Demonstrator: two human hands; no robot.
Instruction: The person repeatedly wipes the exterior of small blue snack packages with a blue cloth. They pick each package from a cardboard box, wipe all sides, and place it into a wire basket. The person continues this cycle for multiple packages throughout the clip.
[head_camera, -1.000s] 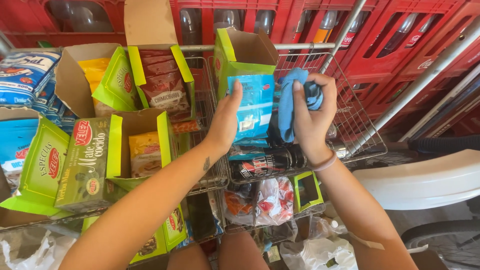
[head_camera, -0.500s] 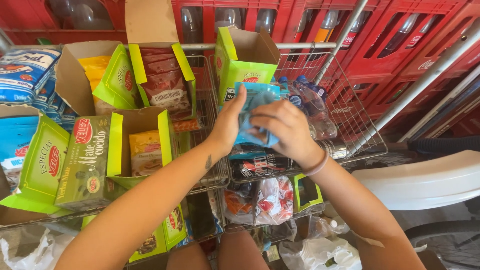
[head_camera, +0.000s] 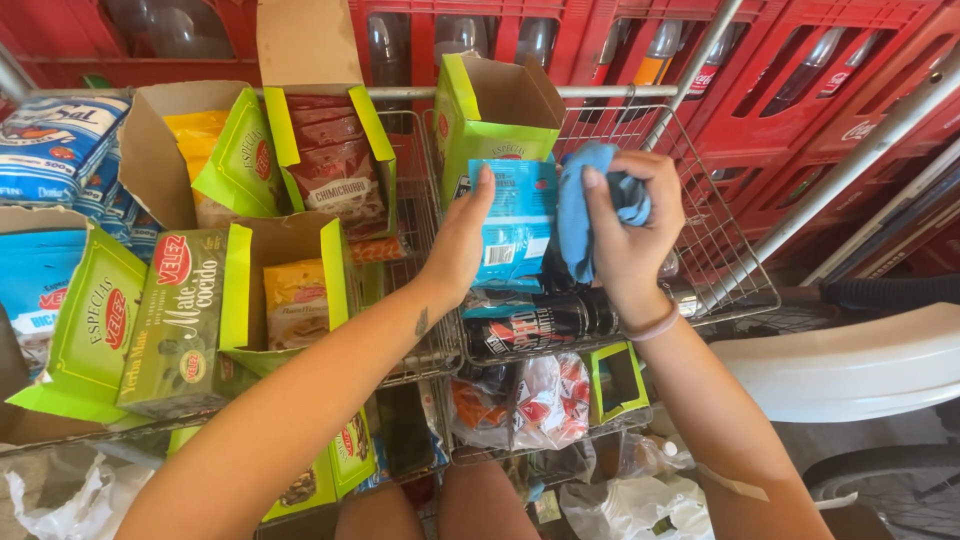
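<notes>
Moved since earlier frame: right hand (head_camera: 632, 232) lifted off blue packet (head_camera: 516, 222), fist now bunched around blue cloth (head_camera: 590, 205) just right of it. Left hand (head_camera: 462, 240) grips packet's left edge, upper centre, above wire basket (head_camera: 722, 262).

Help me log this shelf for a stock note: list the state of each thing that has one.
Left hand: holds the blue packet upright.
Right hand: grips a bunched blue cloth against the packet.
Green carton: flaps open.
Dark bottle: lying on its side.
</notes>
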